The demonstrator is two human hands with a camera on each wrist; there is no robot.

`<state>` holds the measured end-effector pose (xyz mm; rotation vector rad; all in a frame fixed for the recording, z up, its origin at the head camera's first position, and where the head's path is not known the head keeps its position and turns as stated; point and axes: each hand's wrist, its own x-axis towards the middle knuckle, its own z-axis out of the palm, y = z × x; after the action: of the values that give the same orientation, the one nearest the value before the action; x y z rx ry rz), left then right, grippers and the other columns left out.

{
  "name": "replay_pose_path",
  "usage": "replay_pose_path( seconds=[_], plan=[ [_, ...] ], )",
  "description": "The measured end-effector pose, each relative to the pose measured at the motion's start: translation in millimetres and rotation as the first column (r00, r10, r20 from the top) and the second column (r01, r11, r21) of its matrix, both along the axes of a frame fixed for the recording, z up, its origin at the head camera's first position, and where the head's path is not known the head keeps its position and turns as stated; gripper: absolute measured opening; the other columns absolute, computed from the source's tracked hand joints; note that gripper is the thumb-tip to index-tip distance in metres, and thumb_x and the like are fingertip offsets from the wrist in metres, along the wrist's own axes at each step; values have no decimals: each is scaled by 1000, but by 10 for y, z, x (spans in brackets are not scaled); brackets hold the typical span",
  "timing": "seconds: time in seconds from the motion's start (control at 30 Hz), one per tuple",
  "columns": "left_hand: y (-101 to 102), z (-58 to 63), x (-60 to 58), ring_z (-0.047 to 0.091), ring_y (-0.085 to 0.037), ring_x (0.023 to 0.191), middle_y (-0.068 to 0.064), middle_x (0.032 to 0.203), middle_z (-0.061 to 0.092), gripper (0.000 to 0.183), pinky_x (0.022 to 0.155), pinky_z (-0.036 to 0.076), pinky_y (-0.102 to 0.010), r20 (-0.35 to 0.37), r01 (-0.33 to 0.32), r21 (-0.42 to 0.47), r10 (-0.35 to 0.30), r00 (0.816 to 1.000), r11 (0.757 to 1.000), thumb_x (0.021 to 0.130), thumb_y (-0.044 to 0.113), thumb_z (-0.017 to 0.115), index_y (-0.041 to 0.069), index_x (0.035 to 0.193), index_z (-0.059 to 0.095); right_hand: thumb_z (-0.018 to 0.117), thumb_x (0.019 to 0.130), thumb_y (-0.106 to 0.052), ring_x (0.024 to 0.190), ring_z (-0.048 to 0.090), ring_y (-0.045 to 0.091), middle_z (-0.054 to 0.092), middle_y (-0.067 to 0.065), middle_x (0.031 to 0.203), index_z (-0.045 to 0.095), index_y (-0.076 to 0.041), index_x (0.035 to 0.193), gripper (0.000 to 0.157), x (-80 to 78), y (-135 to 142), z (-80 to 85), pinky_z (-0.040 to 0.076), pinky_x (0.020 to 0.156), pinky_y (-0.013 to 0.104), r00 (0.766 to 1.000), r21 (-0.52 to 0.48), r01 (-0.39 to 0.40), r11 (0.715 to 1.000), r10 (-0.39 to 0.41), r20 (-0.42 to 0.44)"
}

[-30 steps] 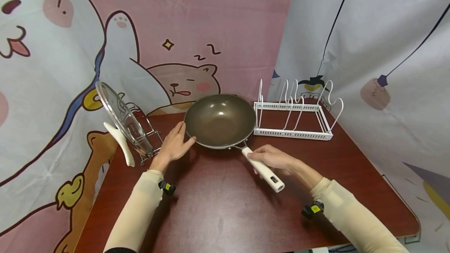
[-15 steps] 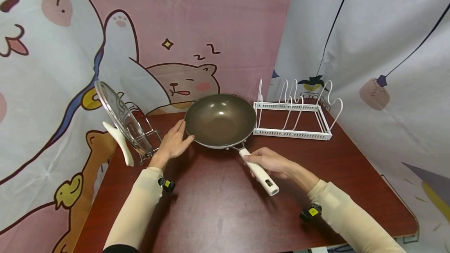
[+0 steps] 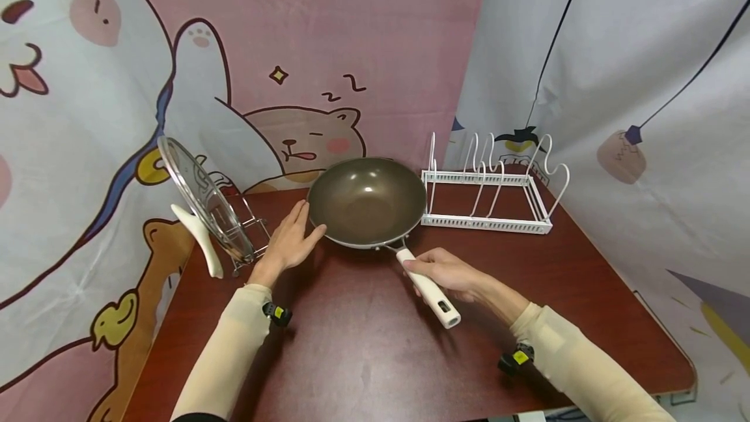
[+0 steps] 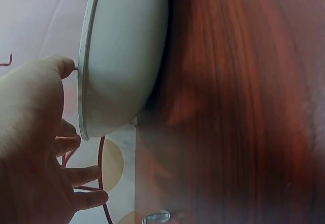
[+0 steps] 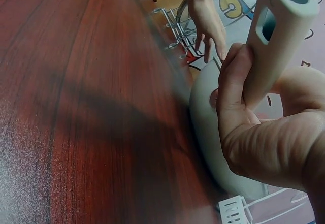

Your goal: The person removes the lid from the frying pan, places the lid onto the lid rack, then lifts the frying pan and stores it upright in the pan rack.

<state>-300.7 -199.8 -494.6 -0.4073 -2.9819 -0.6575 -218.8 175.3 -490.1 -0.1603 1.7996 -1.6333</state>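
Note:
A wok [image 3: 368, 204] with a brown inside and a pale outside sits on the dark red table, its white handle [image 3: 432, 292] pointing toward the front right. My right hand [image 3: 448, 272] grips that handle near the bowl end, fingers curled round it, as the right wrist view shows up close. At the wok's left rim is my left hand [image 3: 290, 243], fingers extended and spread, with fingertips right at the edge. In the left wrist view the left hand's thumb [image 4: 63, 66] meets the rim of the wok's pale side [image 4: 124, 56].
Just right of the wok stands a white rack [image 3: 486, 221] with upright wire dividers. At the left, a glass lid [image 3: 205, 194] leans in a metal wire stand [image 3: 252, 221], a curved white handle [image 3: 200, 239] beside it. Printed cloth [image 3: 387, 51] hangs behind the table [image 3: 351, 357].
The wok's handle end has swung a little to the left and nearer, with my right hand moving along. My left hand stays at the rim, almost unmoved.

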Motion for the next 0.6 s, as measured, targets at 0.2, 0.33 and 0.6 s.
replay_pose_path(
  seconds=[0.2,0.33,0.6],
  plan=[
    [100,-19,133,25,-42,158,-16,174,15,93,125,30,-62,3,-3,5,3,1000,1000,101,71,41,4,164,22,63,101,-44,66,65,18,67,9,78,57,14,123,62,18,-33,-15,59,57,32,1000,-9,11,1000,-11,-17],
    [169,-58,201,25,-41,159,-16,174,14,98,124,31,-62,-13,-25,-2,25,1000,1000,99,74,41,3,164,19,63,101,-44,65,66,18,67,8,77,57,15,125,63,36,-63,-27,58,57,31,1000,-20,22,1000,-23,-21],
    [290,-89,332,29,-40,157,-18,172,19,101,122,35,-61,-64,-76,20,77,995,997,98,75,43,-1,162,23,65,100,-45,62,66,18,67,9,77,60,8,117,56,88,-143,-29,59,57,32,999,-58,38,998,-38,10]
  ],
)
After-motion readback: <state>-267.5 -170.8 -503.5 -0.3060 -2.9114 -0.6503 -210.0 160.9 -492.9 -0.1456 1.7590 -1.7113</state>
